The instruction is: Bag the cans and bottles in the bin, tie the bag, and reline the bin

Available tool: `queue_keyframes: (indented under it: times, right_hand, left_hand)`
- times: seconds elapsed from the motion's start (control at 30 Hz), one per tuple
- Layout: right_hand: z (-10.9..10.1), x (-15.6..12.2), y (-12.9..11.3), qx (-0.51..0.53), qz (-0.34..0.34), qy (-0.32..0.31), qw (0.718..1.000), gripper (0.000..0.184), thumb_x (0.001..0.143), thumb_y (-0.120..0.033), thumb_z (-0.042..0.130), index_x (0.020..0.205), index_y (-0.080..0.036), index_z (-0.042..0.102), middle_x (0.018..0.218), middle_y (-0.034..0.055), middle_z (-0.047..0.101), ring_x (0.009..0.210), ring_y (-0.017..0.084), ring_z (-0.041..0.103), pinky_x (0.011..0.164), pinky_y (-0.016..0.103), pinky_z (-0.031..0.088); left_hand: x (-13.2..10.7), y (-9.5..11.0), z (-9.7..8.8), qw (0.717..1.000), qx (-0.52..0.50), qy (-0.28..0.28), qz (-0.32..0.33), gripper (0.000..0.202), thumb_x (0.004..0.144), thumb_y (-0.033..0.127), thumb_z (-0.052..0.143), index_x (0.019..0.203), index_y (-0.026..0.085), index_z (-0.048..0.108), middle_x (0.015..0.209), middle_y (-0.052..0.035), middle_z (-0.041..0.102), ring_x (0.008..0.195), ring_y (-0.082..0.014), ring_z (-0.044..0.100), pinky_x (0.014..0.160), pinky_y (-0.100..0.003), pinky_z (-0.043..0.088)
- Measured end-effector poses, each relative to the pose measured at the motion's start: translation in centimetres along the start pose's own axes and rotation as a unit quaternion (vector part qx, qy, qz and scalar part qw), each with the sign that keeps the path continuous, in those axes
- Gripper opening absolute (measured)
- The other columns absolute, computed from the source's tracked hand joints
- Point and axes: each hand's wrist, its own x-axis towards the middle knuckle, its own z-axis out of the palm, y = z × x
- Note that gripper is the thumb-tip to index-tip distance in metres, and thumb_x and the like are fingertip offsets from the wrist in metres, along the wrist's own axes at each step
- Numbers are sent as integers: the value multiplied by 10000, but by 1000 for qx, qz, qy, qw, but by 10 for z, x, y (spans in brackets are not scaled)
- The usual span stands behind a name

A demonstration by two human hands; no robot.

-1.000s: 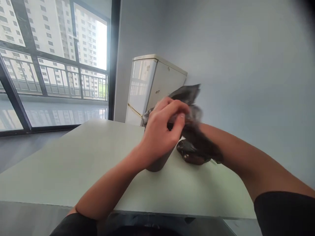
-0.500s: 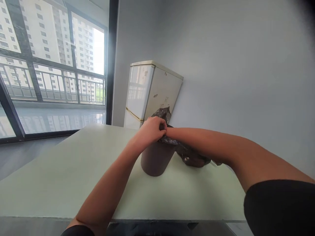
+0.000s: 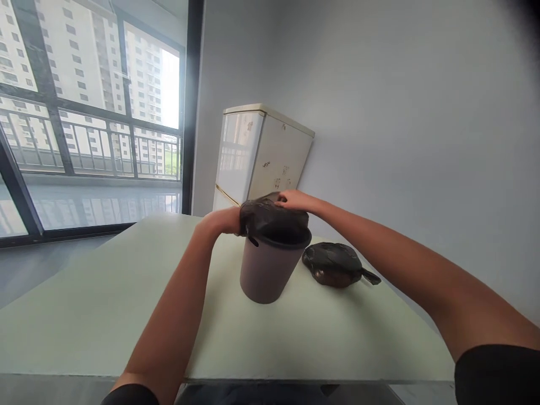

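Observation:
A grey-brown trash can [image 3: 266, 273] stands upright on the pale table. A thin black garbage bag [image 3: 274, 219] lies bunched over its rim, mostly at the far and left side. The bag covers the fingers of my left hand [image 3: 225, 221], at the left of the rim, so their pose is hidden. At the back of the opening, my right hand [image 3: 296, 199] has its fingers curled onto the bag's upper edge. A full, rounded black bag [image 3: 335, 264] with a twisted end rests on the table right of the can.
The light green-white table [image 3: 105, 304] spreads out around the can, its near edge running along the bottom. Behind the table stands a white refrigerator [image 3: 276, 152] against the grey wall [image 3: 405, 124]. Dark-framed glass doors [image 3: 90, 129] are at the left.
My hands, crossed close together over the can before, have moved apart, left hand to the left and right hand to the right. The bag is now spread over the rim, and the rounded bag is uncovered.

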Motion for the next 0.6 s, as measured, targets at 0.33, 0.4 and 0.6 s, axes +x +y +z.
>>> queue_keyframes:
  times: [0.33,0.4,0.6]
  right_hand:
    - [10,-69,79,203,3,-265,943,274,807,-324,678,1052,-200,685,985,67,682,696,139,543,692,294,516]
    - [11,-88,80,226,-24,-167,959,581,812,-308,708,1380,-283,591,1270,89,653,706,111,542,736,298,547]
    - [35,-139,73,254,-62,-9,965,873,725,-243,808,1513,-376,457,1323,56,582,608,72,453,575,271,504]
  left_hand:
    - [-6,-5,1,974,-7,-224,-23,358,623,314,749,968,216,763,994,-80,751,924,-279,677,789,-371,579]
    - [-4,-7,1,969,-7,-242,-38,425,616,322,763,1026,208,761,1071,-97,764,971,-292,688,827,-387,592]
    - [5,-14,4,960,-5,-271,-74,576,619,360,802,1179,232,758,1196,-116,764,1060,-312,702,869,-385,614]
